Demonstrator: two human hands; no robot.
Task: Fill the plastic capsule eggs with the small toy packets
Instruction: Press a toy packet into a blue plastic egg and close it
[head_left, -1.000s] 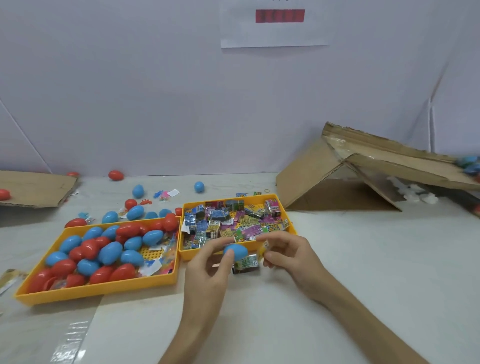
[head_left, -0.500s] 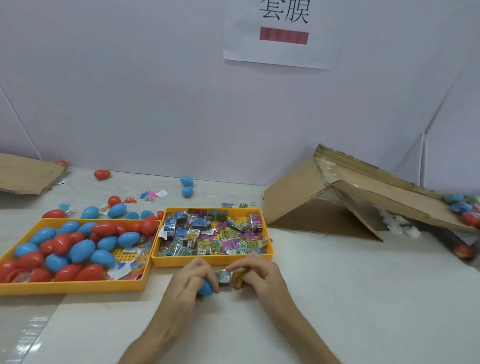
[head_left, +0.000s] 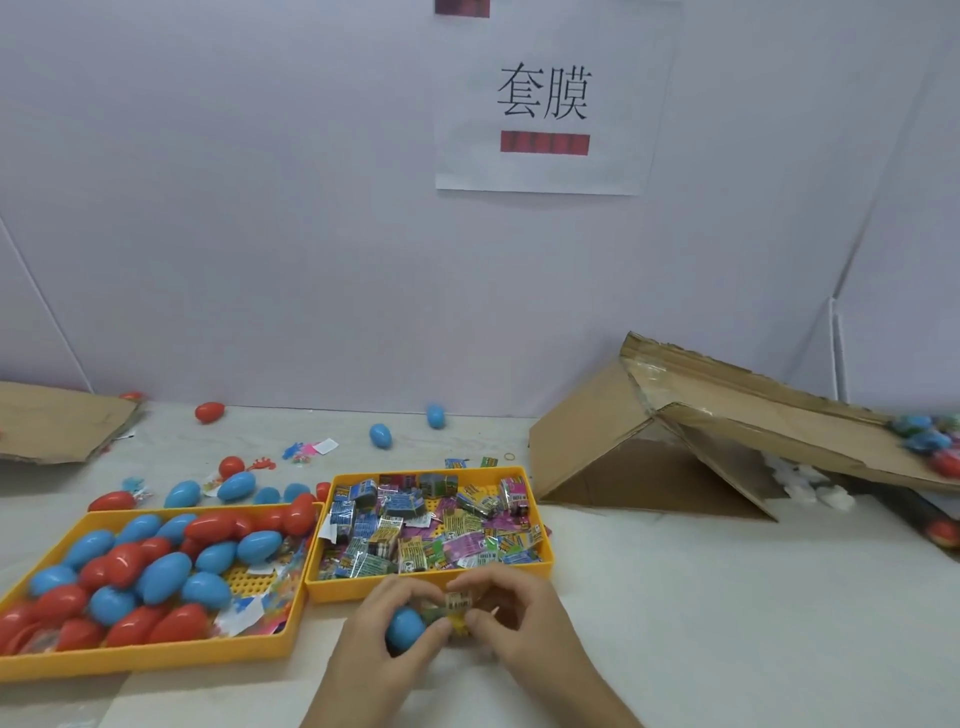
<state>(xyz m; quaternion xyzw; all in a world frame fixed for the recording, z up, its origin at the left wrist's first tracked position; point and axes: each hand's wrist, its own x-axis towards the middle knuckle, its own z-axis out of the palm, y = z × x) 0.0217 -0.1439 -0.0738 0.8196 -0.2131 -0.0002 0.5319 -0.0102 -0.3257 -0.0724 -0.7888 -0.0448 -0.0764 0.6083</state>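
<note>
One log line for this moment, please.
step: filling | left hand: holds blue capsule egg | right hand: pinches toy packet | place: before packet tray

You're holding both hands just in front of the packet tray (head_left: 332, 586). Your left hand (head_left: 371, 644) is gripping a capsule egg (head_left: 404, 630), and your right hand (head_left: 524, 623) is pinching a toy packet (head_left: 458, 603) just beside it. The egg tray (head_left: 156, 659) is sitting directly left of the packet tray. Loose eggs (head_left: 236, 486) are lying on the table (head_left: 727, 597) behind the egg tray, with a few more further back near the wall. A cardboard ramp (head_left: 587, 441) is standing right of the packet tray, apart from it. A cardboard sheet (head_left: 52, 421) is lying at far left. A paper sign (head_left: 545, 166) is hanging on the wall behind.
</note>
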